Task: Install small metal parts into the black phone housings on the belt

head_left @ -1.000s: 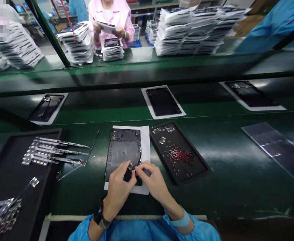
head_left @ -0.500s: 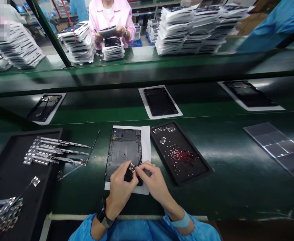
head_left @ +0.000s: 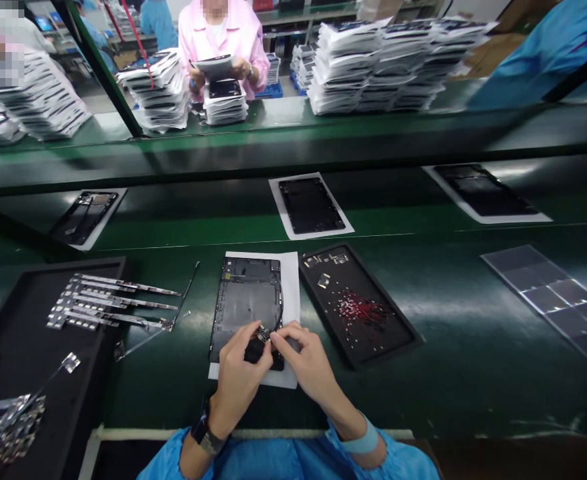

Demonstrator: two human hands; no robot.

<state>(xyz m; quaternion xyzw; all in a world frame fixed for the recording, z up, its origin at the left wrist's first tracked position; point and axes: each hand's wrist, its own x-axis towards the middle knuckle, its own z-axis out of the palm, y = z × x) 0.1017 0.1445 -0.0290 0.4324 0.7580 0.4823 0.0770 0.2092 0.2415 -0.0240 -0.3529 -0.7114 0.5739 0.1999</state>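
Note:
A dark tablet back shell [head_left: 246, 300] lies on a white sheet [head_left: 292, 287] in front of me. Over its near end both hands meet. My left hand [head_left: 238, 380] and my right hand [head_left: 303, 363] each pinch a small circuit board [head_left: 262, 333] held between their fingertips just above the shell. A thin black cable [head_left: 279, 308] curves along the shell's right side up to the board. Which hand bears the board's weight I cannot tell.
A black tray [head_left: 363, 310] with small parts and red specks sits to the right. A black tray [head_left: 18, 333] at left holds several flex strips [head_left: 108, 300]. More shells [head_left: 309, 204] ride the belt behind. Across it a person in pink [head_left: 223, 40] handles stacked sheets [head_left: 378, 60].
My hands stay pinched on the small board with almost no motion. The shells on the far belt have drifted left. The person in pink has lowered a sheet onto the stack.

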